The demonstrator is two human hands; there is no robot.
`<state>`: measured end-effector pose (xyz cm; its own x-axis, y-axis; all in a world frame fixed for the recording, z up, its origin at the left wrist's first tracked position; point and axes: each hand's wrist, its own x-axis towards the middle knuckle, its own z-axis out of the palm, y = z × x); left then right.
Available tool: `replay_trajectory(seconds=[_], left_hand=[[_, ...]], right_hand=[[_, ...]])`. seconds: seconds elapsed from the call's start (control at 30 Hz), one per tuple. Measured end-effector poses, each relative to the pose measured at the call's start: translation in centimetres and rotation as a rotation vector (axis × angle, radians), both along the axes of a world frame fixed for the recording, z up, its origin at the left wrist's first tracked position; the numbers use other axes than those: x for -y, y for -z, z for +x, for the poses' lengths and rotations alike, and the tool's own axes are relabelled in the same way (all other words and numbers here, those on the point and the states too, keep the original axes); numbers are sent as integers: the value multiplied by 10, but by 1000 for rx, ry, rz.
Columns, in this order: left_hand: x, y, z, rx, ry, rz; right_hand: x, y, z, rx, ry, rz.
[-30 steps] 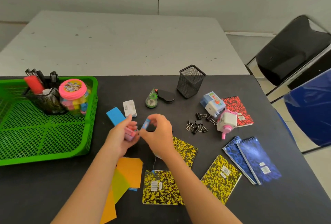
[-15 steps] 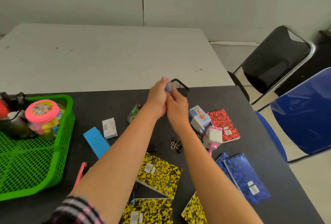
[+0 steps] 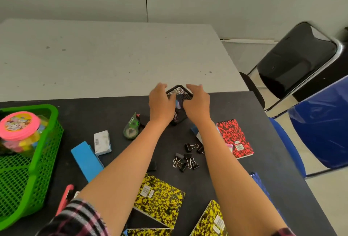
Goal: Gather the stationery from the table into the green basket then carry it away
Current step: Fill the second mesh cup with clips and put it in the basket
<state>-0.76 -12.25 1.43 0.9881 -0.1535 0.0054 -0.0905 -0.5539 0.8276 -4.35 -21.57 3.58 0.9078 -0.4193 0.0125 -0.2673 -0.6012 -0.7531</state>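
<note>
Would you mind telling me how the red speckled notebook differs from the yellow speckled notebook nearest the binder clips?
The red speckled notebook looks smaller than the yellow speckled notebook. The red one lies right of the right forearm, the yellow one between both forearms. Both lie flat and closed on the black table, with black mottling and barcode stickers.

A pale grey table [image 3: 105, 56] lies beyond the hands, plain grey wall [image 3: 226, 0] behind; black metal-framed chair [image 3: 295, 60] to their right.

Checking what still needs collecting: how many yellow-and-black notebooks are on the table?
3 in view: one between the forearms, one at the bottom edge beneath it, one beside the right forearm, lower right. More could be hidden under the arms.
</note>
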Motion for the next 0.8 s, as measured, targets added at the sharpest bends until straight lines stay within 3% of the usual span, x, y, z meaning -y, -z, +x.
replay_trajectory(seconds=[0.17, 0.33, 0.57, 0.67, 0.8], left_hand=[[-1, 3, 0, -218, -22, 42], [-15, -3, -5, -257, -7, -5], [-49, 25, -66, -285, -75, -152], [-61, 37, -83, -356, -94, -164], [-67, 42, -95, -371, -85, -139]], right_hand=[[2, 2, -11, -62, 107, 78], [-3, -3, -39, -112, 170, 125], [-44, 52, -99, -602, -51, -327], [-62, 82, -110, -558, 35, -529], [-64, 100, -112, -410, -66, -634]])
